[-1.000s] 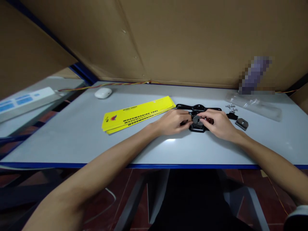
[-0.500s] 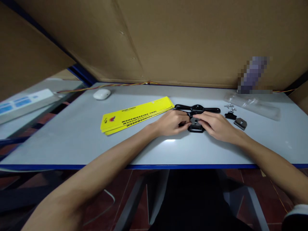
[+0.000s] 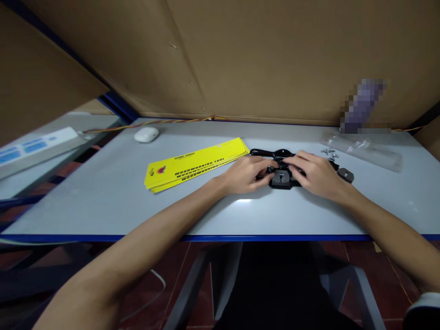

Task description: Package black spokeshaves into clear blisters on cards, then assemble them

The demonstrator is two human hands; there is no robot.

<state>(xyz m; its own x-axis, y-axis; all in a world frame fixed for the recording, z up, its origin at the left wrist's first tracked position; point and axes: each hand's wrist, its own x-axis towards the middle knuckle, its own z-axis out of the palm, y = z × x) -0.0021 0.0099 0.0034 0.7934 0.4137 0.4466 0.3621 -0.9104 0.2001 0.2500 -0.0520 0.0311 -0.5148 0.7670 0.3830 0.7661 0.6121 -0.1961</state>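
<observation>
A black spokeshave (image 3: 286, 185) lies on the table between my hands, its grey slotted blade (image 3: 281, 177) showing in the middle. My left hand (image 3: 248, 175) is closed on its left side, fingertips bent in beside the blade. From the right, my right hand (image 3: 314, 176) curls its fingers onto the tool just above the blade; what its fingertips pinch is partly hidden. A second black spokeshave (image 3: 264, 152) lies right behind, its right handle covered by my right hand. Past that hand are a loose grey blade (image 3: 345, 175) and a mostly hidden black cap (image 3: 334, 163).
Small silver screws (image 3: 330, 153) and a clear plastic sleeve (image 3: 364, 150) lie at the back right, near a blurred-out purple object (image 3: 364, 105). Yellow printed cards (image 3: 195, 164) and a white case (image 3: 146, 134) are to the left. A cardboard wall (image 3: 257, 59) stands behind.
My right hand has shifted up and slightly forward on the spokeshave, its fingers off the blade and now above it. More of the blade shows. The loose black cap is now mostly covered by that hand.
</observation>
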